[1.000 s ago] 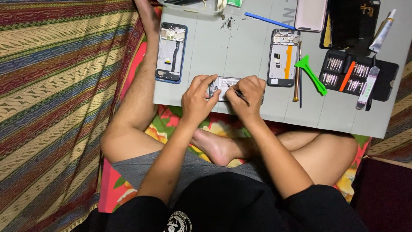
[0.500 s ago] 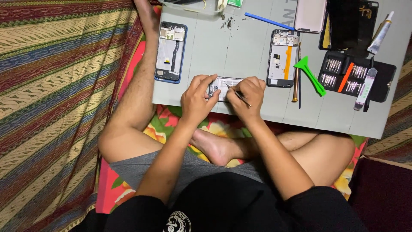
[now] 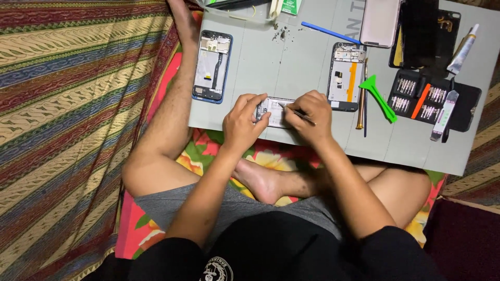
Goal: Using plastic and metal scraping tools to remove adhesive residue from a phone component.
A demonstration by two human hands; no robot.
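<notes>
Grey surface [image 3: 312, 62] strewn with phone parts. Small phone board [image 3: 273, 112] gripped by left hand [image 3: 242, 125]; thin tool [image 3: 297, 112] pinched by right hand [image 3: 312, 117], tip on board. Green pry tool [image 3: 380, 96] right of hands.

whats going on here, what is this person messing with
A person sits cross-legged at a grey work mat. The left hand steadies a small phone part near the mat's edge while the right hand works on it with a thin tool. Two opened phones, a green pry tool and a screwdriver bit set lie around.
</notes>
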